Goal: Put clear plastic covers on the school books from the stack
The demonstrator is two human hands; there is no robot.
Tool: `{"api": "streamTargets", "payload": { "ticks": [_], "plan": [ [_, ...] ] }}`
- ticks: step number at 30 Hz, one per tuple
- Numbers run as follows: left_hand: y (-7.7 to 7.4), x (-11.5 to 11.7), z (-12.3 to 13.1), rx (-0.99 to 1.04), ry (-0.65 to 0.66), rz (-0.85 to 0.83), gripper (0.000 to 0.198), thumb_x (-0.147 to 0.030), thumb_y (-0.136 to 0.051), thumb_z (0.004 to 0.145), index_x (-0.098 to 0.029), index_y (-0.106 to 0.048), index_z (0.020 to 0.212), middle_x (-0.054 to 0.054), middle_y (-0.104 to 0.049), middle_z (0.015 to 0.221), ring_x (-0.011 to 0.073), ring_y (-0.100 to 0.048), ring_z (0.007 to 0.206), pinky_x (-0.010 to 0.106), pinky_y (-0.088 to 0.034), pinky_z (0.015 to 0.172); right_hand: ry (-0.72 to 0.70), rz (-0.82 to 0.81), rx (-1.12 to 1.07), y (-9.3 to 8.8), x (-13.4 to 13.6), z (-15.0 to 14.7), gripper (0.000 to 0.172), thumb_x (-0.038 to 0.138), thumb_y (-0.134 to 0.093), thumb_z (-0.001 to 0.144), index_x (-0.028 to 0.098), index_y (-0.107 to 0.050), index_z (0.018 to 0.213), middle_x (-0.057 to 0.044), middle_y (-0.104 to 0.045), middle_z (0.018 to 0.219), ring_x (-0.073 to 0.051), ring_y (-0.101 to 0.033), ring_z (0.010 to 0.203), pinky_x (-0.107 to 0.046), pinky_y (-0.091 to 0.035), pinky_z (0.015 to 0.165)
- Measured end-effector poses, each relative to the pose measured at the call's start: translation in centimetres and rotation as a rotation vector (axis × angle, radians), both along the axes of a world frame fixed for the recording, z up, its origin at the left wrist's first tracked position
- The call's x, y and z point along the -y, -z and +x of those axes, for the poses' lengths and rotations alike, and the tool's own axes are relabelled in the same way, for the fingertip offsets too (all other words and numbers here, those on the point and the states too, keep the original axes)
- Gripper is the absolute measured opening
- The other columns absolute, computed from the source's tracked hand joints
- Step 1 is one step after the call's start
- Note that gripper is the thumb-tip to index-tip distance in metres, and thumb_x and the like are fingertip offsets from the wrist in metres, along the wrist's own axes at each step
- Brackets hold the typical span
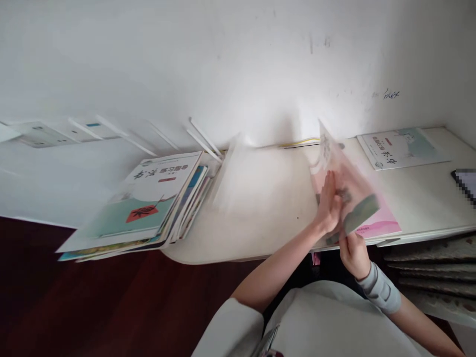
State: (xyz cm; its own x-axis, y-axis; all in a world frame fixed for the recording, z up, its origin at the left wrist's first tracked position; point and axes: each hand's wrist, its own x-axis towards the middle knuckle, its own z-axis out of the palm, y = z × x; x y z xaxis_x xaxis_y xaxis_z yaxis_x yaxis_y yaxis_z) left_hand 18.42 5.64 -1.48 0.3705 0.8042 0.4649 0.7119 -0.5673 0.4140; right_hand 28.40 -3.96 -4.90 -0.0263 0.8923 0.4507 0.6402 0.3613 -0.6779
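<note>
A pink booklet (379,215) lies on the white desk in front of me, with a tilted, motion-blurred cover or sheet (349,173) raised over it. My left hand (329,206) rests flat against the left side of that raised part, fingers stretched out. Lower down, my right hand (355,252), with a grey wrist brace (381,290) behind it, pinches the bottom edge of the booklet. Its fingertips are partly hidden, and blur keeps me from telling whether the raised part is a page, a cover or a second booklet.
A stack of books (159,198) stands at the left, overhanging the desk's front edge. Another booklet (405,148) lies at the back right. A dark-edged device (464,186) sits at the far right. White rack bars (204,139) and a wall (238,64) bound the desk (260,223).
</note>
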Motion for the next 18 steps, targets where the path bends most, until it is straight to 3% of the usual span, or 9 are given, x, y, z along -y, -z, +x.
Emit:
{"api": "streamTargets", "payload": {
  "ticks": [3, 4, 6, 8, 11, 14, 16, 18],
  "plan": [
    [1.1, 0.1, 1.5, -0.079, 0.006, -0.117, 0.064, -0.048, -0.019, 0.095, -0.019, 0.003, 0.148, 0.011, -0.018, 0.153, 0.0233, -0.017, 0.141, 0.047, -0.034, 0.107, 0.090, -0.057, -0.148, 0.5, 1.2, 0.9, 0.022, 0.029, -0.037, 0.093, 0.023, -0.058, 0.094, -0.002, -0.056, 0.056, -0.019, -0.055, 0.049, -0.033, -0.051, 0.053],
    [1.5, 0.1, 1.8, -0.133, 0.034, -0.155, 0.067, -0.051, -0.019, 0.094, -0.018, 0.002, 0.148, 0.012, -0.018, 0.153, 0.0252, -0.017, 0.141, 0.050, -0.033, 0.107, 0.105, -0.075, -0.196, 0.6, 1.7, 1.5, 0.021, 0.030, -0.039, 0.092, 0.022, -0.058, 0.098, -0.003, -0.060, 0.063, -0.019, -0.059, 0.055, -0.034, -0.053, 0.057],
    [2.2, 0.3, 2.2, -0.249, 0.094, -0.196, 0.071, -0.057, -0.020, 0.092, -0.018, -0.006, 0.148, 0.013, -0.021, 0.152, 0.0297, -0.019, 0.140, 0.057, -0.028, 0.107, 0.162, -0.070, -0.291, 0.8, 2.6, 3.0, 0.029, 0.031, -0.041, 0.092, 0.021, -0.051, 0.118, -0.010, -0.066, 0.096, -0.022, -0.065, 0.082, -0.037, -0.056, 0.072],
    [2.9, 0.5, 2.7, -0.345, 0.128, -0.188, 0.075, -0.063, -0.023, 0.088, -0.018, -0.017, 0.147, 0.013, -0.025, 0.151, 0.0346, -0.021, 0.139, 0.064, -0.023, 0.107, 0.272, 0.004, -0.353, 0.9, 3.2, 4.7, 0.047, 0.031, -0.041, 0.092, 0.021, -0.034, 0.137, -0.016, -0.051, 0.130, -0.025, -0.056, 0.114, -0.045, -0.050, 0.090],
    [3.3, -0.2, 3.1, -0.432, 0.177, -0.144, 0.071, -0.066, -0.030, 0.086, -0.023, -0.031, 0.143, 0.011, -0.031, 0.149, 0.0383, -0.025, 0.137, 0.068, -0.022, 0.104, 0.416, 0.124, -0.253, 0.8, 3.3, 7.3, 0.057, 0.031, -0.043, 0.090, 0.022, -0.023, 0.143, -0.017, -0.032, 0.145, -0.029, -0.035, 0.133, -0.055, -0.037, 0.103],
    [2.4, -3.5, 2.6, -0.454, 0.238, -0.134, 0.060, -0.057, -0.033, 0.089, -0.026, -0.034, 0.141, 0.009, -0.032, 0.150, 0.0331, -0.031, 0.136, 0.057, -0.031, 0.106, 0.439, 0.131, 0.045, 0.7, 2.8, 9.1, 0.059, 0.032, -0.049, 0.088, 0.022, -0.028, 0.142, -0.018, -0.030, 0.146, -0.033, -0.030, 0.135, -0.058, -0.035, 0.102],
    [1.1, -6.8, 1.6, -0.459, 0.110, -0.160, 0.060, -0.051, -0.036, 0.091, -0.023, -0.030, 0.143, 0.012, -0.030, 0.150, 0.0322, -0.030, 0.135, 0.052, -0.033, 0.105, 0.443, 0.104, 0.231, 0.9, 2.5, 10.0, 0.056, 0.033, -0.049, 0.087, 0.023, -0.033, 0.140, -0.019, -0.029, 0.147, -0.035, -0.030, 0.135, -0.060, -0.037, 0.099],
    [-0.2, -10.2, 0.2, -0.492, -0.068, -0.211, 0.061, -0.046, -0.036, 0.092, -0.016, -0.026, 0.144, 0.017, -0.026, 0.151, 0.0348, -0.025, 0.137, 0.055, -0.027, 0.107, 0.457, 0.082, 0.366, 1.3, 2.2, 10.6, 0.050, 0.035, -0.048, 0.088, 0.024, -0.040, 0.136, -0.018, -0.027, 0.148, -0.037, -0.029, 0.135, -0.060, -0.039, 0.097]
  ]
}}
